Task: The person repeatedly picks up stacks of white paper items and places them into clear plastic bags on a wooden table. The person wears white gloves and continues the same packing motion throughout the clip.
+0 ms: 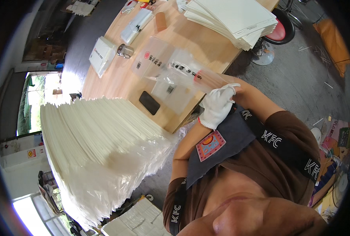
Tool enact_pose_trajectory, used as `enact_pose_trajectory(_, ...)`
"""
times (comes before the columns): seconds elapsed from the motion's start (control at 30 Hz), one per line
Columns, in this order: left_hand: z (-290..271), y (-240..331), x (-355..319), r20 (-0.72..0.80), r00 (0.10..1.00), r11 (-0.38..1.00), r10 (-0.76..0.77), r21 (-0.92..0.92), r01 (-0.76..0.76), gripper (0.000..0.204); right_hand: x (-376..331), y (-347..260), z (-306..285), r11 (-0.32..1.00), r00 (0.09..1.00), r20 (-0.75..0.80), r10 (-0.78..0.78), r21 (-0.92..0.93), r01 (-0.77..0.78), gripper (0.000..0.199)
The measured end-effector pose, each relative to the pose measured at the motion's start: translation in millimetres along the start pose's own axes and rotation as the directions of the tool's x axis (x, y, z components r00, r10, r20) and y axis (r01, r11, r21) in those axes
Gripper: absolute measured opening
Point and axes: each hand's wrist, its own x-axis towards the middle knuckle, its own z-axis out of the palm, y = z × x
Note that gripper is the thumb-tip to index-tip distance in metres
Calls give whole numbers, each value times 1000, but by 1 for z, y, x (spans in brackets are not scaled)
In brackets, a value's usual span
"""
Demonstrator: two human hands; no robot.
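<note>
My left hand (216,105), in a white glove with a red-edged cuff, is curled closed at the near end of a clear plastic bag (216,80) printed with dark and red characters. Its fingertips lie against my right forearm. That forearm reaches across to the left, its far part covered by clear film. My right hand (179,59) shows only as a pale, gloved-looking shape through the film, its fingers unclear. More clear printed bags (153,55) lie flat under and beyond it. A dark phone (149,103) rests on the wooden table (120,84) to the left.
A tall stack of white sheets (100,129), partly wrapped in film, rises at the left. Another white stack (230,19) stands at the table's far right. A metal cup (125,51), a white pack (103,56) and a brown block (160,21) sit farther back. A red-seated stool (279,29) stands beyond.
</note>
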Motion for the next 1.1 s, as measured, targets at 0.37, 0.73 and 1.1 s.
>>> enact_pose_trajectory(0.37, 12, -133, -28, -198, 912, 923, -359, 69, 379, 26, -26, 17, -132, 850, 943, -183, -279, -504, 154, 35)
enact_pose_trajectory(0.73, 67, -166, 67, 154, 901, 634, -404, -664, 398, 22, -16, 40, -237, 641, 979, -205, -7, -752, -153, 28)
enact_pose_trajectory(1.1, 23, -187, 61, 288, 777, 490, -559, -641, 590, 34, -84, 67, -161, 569, 949, -184, 255, 822, 7, 30)
